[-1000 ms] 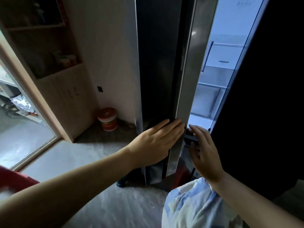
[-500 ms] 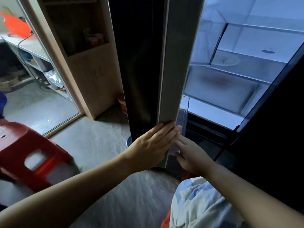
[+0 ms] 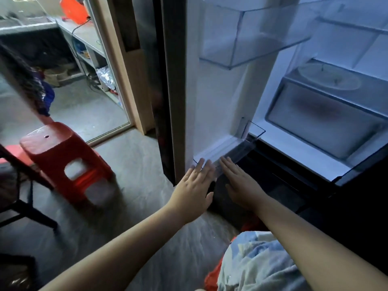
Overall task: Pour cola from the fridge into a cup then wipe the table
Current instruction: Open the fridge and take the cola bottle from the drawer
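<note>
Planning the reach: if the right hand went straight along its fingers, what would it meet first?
The right hand would likely meet the clear bottom door bin of the fridge door; depth unclear.

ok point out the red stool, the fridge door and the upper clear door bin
red plastic stool (image 3: 50,141): head view, on its seat top
fridge door (image 3: 218,101): head view, on its white inner liner
upper clear door bin (image 3: 262,40): head view, on its see-through wall
</note>
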A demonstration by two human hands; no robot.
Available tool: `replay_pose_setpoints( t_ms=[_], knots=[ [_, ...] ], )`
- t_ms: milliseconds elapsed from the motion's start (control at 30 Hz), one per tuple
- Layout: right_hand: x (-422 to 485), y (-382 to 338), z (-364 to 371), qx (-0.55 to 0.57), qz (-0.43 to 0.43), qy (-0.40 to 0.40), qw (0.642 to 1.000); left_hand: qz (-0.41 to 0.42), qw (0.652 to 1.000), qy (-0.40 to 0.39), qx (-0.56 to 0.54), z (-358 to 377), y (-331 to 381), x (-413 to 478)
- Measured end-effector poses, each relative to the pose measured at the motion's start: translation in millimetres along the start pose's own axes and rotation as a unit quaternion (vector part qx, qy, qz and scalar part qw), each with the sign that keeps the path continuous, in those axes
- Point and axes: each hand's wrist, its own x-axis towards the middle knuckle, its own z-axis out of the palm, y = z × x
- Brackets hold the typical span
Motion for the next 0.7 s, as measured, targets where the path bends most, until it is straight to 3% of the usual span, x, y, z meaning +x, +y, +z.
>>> replay_pose_setpoints(
  t_ms=[100,267,567,700],
  knots=[
    [13.5,6.1,-6.8,-0.01,-0.01,0.001,1.0,-0.084,0.993,-0.082,-0.007,14.5,-2.3,8.6],
    [44.9,17.3,-13.3,-0.062,0.003,-0.017,0.998,-0.151,0.981,-0.12,0.019,21.4,-26.5,19.3],
    [109.7,12.9,2.0,-0.143,0.033,-0.04,0.988,-0.097,0.988,-0.113,0.036,19.1,-124.4,40.3],
    [136.4,10.0,16.1,-0.102,0.056,-0.025,0.993,-0.062,0.993,-0.094,0.028,21.7,-177.3,57.9]
  ],
)
